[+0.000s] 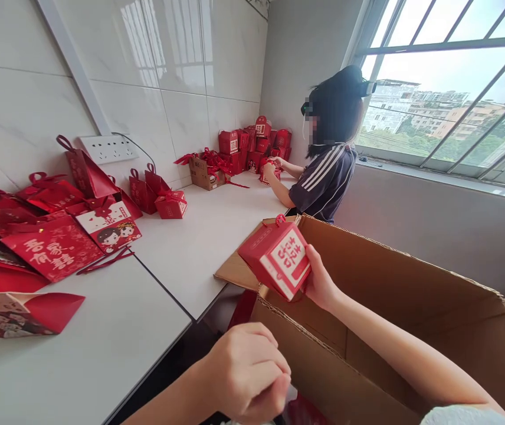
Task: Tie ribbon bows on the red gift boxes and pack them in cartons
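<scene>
My right hand [321,282] grips a red gift box [274,257] from its right side, fingers partly hidden behind it. The box is tilted, with a white panel of red characters on its front and a twisted red cord loop on top. It is held over the near left edge of a big open cardboard carton [416,295]. Below and left of the box, my left hand [250,372] is curled closed, touching neither the box nor the table; no object shows in it.
On the white table [115,330] lie several red gift bags [53,245] and a small red box [171,204]. Farther back are a small carton of red ribbons [208,171] and stacked red boxes [264,141]. A co-worker [327,171] handles a red box there. A power strip [107,149] hangs on the wall.
</scene>
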`<state>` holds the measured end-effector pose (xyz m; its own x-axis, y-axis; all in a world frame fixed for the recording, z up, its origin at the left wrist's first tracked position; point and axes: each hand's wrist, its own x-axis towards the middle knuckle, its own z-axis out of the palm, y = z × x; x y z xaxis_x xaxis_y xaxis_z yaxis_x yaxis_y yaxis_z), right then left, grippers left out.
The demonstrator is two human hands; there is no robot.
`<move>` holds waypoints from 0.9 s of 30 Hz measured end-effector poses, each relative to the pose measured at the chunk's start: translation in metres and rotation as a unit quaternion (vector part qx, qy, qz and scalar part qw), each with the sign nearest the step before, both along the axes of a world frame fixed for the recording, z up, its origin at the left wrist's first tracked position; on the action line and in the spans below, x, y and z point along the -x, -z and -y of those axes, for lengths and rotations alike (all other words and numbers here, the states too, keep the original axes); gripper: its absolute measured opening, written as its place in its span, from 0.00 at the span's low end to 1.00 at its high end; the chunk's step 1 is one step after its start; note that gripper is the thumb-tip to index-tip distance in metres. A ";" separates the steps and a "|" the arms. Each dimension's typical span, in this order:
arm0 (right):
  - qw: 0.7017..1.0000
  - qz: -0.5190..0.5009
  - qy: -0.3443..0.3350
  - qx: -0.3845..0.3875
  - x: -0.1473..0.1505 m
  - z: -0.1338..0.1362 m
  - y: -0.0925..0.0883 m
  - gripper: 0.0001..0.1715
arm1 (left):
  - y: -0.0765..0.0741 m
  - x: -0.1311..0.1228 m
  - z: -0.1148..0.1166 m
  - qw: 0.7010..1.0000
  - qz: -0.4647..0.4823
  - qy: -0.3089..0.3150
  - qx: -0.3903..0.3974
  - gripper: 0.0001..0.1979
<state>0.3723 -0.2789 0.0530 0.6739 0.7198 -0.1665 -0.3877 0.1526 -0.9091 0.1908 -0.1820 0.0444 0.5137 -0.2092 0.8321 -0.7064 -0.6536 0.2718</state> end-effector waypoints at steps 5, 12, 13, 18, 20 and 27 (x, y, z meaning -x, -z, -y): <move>0.835 0.545 0.051 0.057 -0.003 0.013 -0.015 0.44 | -0.020 -0.003 -0.038 0.947 -0.059 -0.210 0.236 0.08; 0.648 0.750 0.060 0.119 0.010 0.022 -0.020 0.47 | -0.005 -0.024 -0.050 0.846 -0.200 -0.238 0.433 0.22; 0.644 0.753 0.057 0.123 0.011 0.022 -0.020 0.48 | -0.005 -0.025 -0.050 0.841 -0.179 -0.253 0.442 0.20; 0.657 0.742 0.039 0.126 0.012 0.019 -0.020 0.49 | -0.011 -0.018 -0.054 0.855 0.102 -0.412 0.298 0.20; 0.673 0.728 0.025 0.127 0.012 0.019 -0.020 0.50 | -0.016 -0.013 -0.053 0.861 0.126 -0.476 0.131 0.17; 0.693 0.713 -0.014 0.106 0.013 0.018 -0.018 0.50 | -0.032 -0.015 -0.034 0.909 -0.079 -0.401 0.080 0.05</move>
<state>0.3589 -0.2967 0.0710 0.2492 0.7973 0.5497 0.9274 -0.0331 -0.3725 0.2053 -0.1485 0.0768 0.5629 0.4028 0.7217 0.0357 -0.8842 0.4657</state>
